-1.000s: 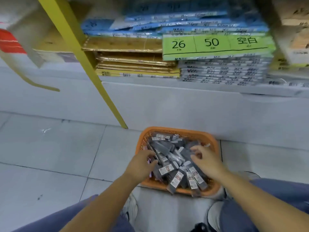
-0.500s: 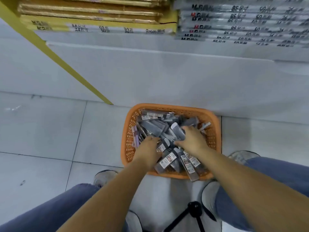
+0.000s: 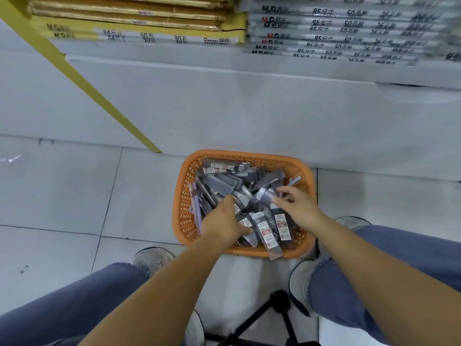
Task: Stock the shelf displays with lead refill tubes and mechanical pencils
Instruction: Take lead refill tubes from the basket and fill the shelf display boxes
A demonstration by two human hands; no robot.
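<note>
An orange mesh basket [image 3: 305, 171] stands on the floor tiles against the shelf base, heaped with grey lead refill tubes [image 3: 219, 183]. A few pale purple mechanical pencils [image 3: 196, 211] lie along its left wall. My left hand [image 3: 223, 223] rests on the front of the heap, fingers curled around a fanned bunch of labelled tubes [image 3: 268, 233]. My right hand [image 3: 298, 207] hovers over the middle of the basket and pinches one grey tube [image 3: 265, 196] between thumb and forefinger.
The white shelf base [image 3: 249, 108] rises behind the basket, with a slanted yellow upright [image 3: 99, 101] at left. Stacked paper packs [image 3: 149, 33] fill the lowest shelf. My knees and shoes flank the basket. A black tripod [image 3: 277, 305] stands between my feet.
The view has tilted down from the shelf to the basket. My right hand has moved from the front tubes to the middle of the heap and taken up one tube. My left hand stays on the bunch.
</note>
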